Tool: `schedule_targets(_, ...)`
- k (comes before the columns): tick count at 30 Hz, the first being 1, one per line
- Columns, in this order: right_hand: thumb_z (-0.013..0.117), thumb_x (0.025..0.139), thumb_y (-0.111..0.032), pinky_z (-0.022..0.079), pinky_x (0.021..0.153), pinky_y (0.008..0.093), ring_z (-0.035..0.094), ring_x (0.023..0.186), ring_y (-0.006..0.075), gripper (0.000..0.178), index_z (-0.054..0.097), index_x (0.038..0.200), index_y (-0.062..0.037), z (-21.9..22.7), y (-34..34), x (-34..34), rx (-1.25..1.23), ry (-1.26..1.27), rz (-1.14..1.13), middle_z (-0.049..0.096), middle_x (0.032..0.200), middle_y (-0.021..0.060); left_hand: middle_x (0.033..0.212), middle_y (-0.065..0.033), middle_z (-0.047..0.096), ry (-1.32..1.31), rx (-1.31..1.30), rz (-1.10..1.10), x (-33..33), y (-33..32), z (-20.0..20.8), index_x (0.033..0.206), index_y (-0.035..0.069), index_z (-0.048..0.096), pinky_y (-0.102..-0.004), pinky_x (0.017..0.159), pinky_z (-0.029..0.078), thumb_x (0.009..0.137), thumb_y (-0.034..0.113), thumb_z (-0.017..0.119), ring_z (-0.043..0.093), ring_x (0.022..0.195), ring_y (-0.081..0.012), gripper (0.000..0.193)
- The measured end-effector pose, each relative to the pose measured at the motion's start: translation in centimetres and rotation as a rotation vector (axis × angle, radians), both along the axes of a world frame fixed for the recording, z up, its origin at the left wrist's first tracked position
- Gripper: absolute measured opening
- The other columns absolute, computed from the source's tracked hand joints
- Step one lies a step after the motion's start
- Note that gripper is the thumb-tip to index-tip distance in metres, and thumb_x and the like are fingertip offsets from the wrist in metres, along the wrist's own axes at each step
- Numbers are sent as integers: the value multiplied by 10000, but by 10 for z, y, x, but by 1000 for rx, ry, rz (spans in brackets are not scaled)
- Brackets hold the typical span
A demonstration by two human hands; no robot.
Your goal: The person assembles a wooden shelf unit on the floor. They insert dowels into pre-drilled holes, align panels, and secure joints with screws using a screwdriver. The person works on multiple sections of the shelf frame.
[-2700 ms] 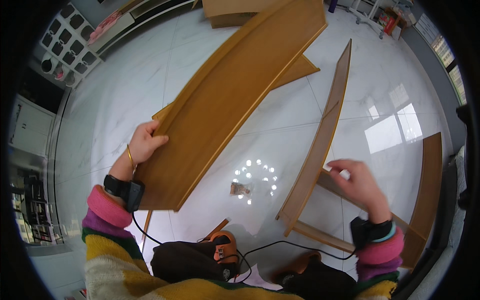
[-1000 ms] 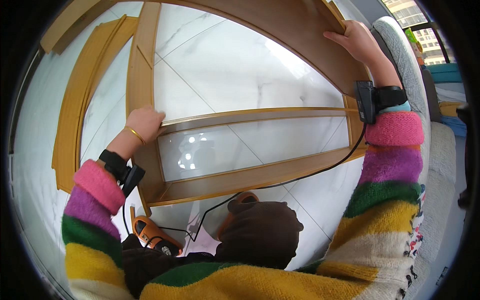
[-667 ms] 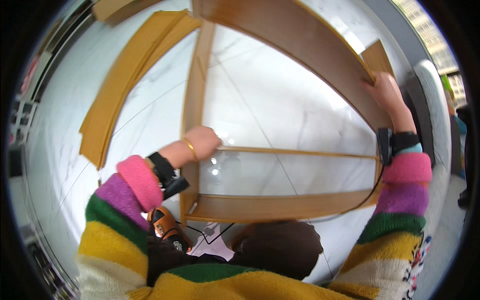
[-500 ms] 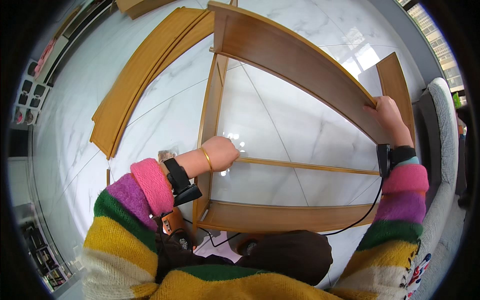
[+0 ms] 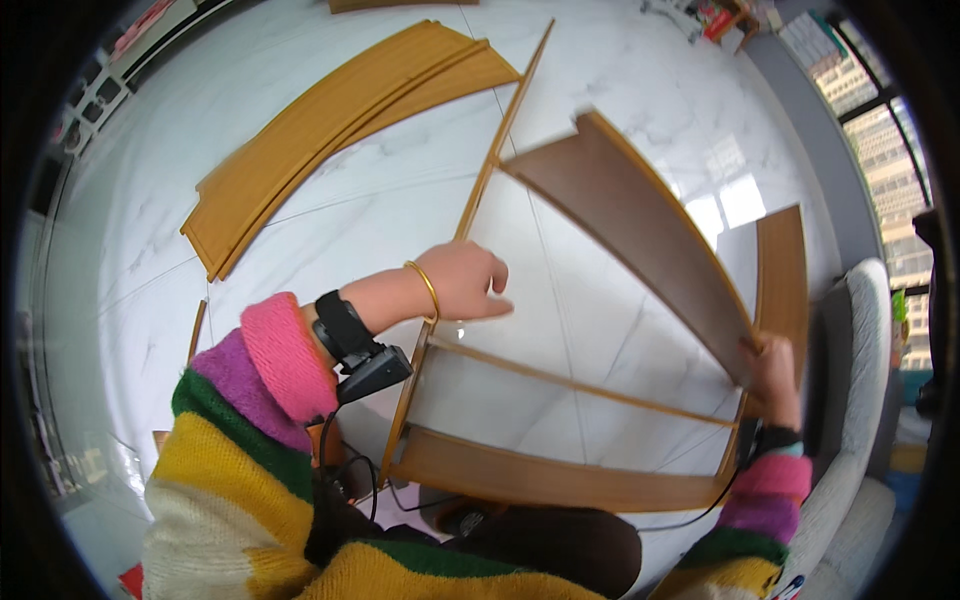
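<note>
My right hand [image 5: 772, 372] is closed around the near right end of a wide brown wooden board [image 5: 650, 225]. The board slants away toward the far left, where its lower corner comes close to a long narrow side piece [image 5: 482, 178]; whether they touch I cannot tell. My left hand [image 5: 472, 285], a gold bangle at its wrist, hovers over that side piece with thumb and fingers apart and nothing between them. A thin wooden rail [image 5: 580, 384] crosses the frame below it. Nearest me, another wide board [image 5: 560, 482] forms the frame's near side.
Several stacked wooden panels [image 5: 320, 130] lie on the marbled tile floor at the left. Another panel [image 5: 782, 265] stands at the right, beside a grey sofa [image 5: 850, 330]. Black cables [image 5: 372, 475] run near my legs. Windows line the far right.
My left hand has opened from a closed shape near the rail. The far end of the board in my right hand has swung to the right, away from the side piece's far end. The view has shifted.
</note>
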State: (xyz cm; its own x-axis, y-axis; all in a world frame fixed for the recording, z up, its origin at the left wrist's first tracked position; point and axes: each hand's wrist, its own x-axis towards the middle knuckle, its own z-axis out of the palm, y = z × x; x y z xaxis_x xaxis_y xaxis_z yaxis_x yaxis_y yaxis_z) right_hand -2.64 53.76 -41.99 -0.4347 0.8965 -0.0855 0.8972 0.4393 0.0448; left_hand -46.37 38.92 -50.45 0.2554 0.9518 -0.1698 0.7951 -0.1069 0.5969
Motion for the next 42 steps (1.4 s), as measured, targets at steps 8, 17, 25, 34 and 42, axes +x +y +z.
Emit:
schedule_targets(8,681,740,-215,449,580,379,571,625,330,177,636,726,-44,5,-34,16,80,27,122,576,651,149,723,-32,599,-545,67,473,-54,17,10,884,27,585,-260,638,434,815,207,582,523,664,-104,193)
schedule_targets(17,690,719,-158,442,556,381,563,650,370,174,601,712,-8,13,-58,23,92,108,85,575,693,189,720,1,600,-661,-16,415,-66,8,8,960,62,588,-202,519,360,851,203,530,428,569,-55,188)
schedule_targets(25,663,741,-208,431,521,408,554,601,373,207,598,686,-19,69,-34,-10,145,-45,142,553,628,191,772,-4,584,-743,-154,627,-67,17,-7,1019,70,582,-175,508,342,864,196,512,386,552,-51,212)
schedule_targets(34,664,733,-162,450,554,400,561,612,372,168,620,720,-1,80,-18,-21,88,-175,84,554,651,210,812,-9,596,-554,-150,571,-73,19,-50,1075,62,580,-207,557,390,840,194,538,456,650,-67,273)
schedule_targets(42,662,731,-138,458,578,377,580,640,353,119,637,754,-24,44,-17,-7,-24,-34,-37,570,681,200,833,-57,587,-372,-22,486,-56,37,-78,1206,43,520,-255,632,450,771,223,619,544,716,-136,482)
